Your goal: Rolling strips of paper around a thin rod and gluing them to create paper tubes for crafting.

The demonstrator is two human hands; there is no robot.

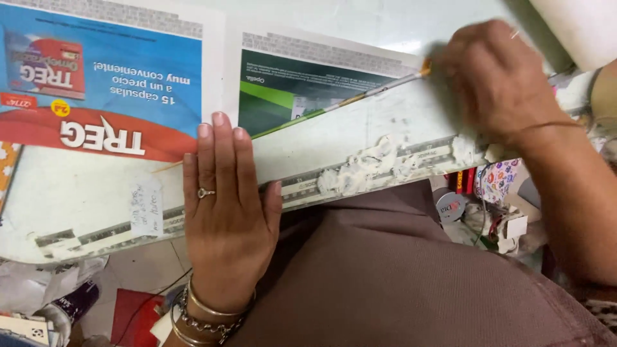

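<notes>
Here left hand (222, 193) flat on newspaper (128, 83); right hand (491, 77) holds thin rolled stick (334, 106).

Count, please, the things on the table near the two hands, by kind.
Newspaper sheets: 2
Thin stick under the right hand: 1
Small paper note beside the left hand: 1
White paste patches along the table edge: cannot tell
Total counted: 4

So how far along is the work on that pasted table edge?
Done: white paste lumps already cover one stretch of the table edge. In hand: the right hand holds a thin paintbrush, blurred, while the left hand lies flat. Left: the edge beside the left hand shows no paste.
</notes>
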